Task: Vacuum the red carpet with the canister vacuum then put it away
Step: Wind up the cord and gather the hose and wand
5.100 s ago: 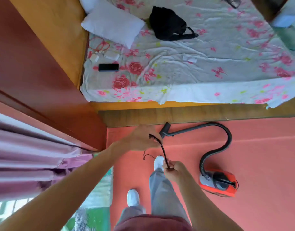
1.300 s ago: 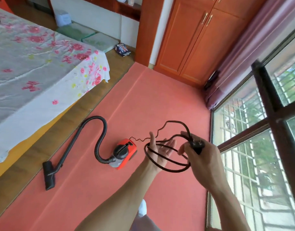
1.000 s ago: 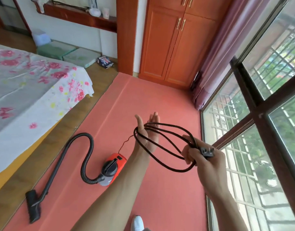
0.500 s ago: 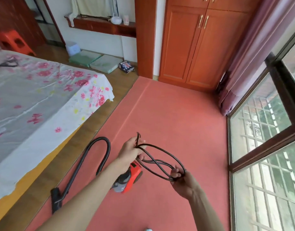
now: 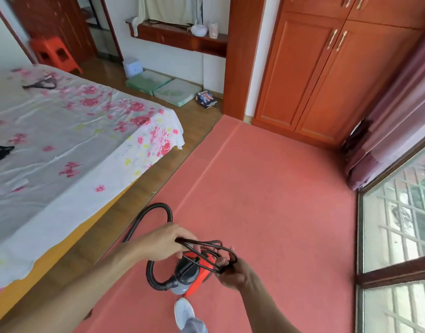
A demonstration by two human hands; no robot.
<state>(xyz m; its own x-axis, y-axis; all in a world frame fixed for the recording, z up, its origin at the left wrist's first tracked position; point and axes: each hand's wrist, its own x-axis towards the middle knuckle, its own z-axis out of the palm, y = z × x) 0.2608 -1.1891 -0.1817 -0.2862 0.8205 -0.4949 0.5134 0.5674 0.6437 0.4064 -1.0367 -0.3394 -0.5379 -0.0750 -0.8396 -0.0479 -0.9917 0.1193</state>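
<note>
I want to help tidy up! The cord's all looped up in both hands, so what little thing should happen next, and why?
Probably lower the looped cord onto the red vacuum and let one hand go. The left hand and right hand both grip the loops over it, so neither is free to pick the vacuum up and carry it away.

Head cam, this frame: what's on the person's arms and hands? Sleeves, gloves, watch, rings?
Nothing on either. The left hand and right hand are ungloved, with no ring or watch that shows. Both forearms are bare right to the frame edge, so no sleeve is in view. Lower down are a white shoe and a grey trouser leg.
</note>
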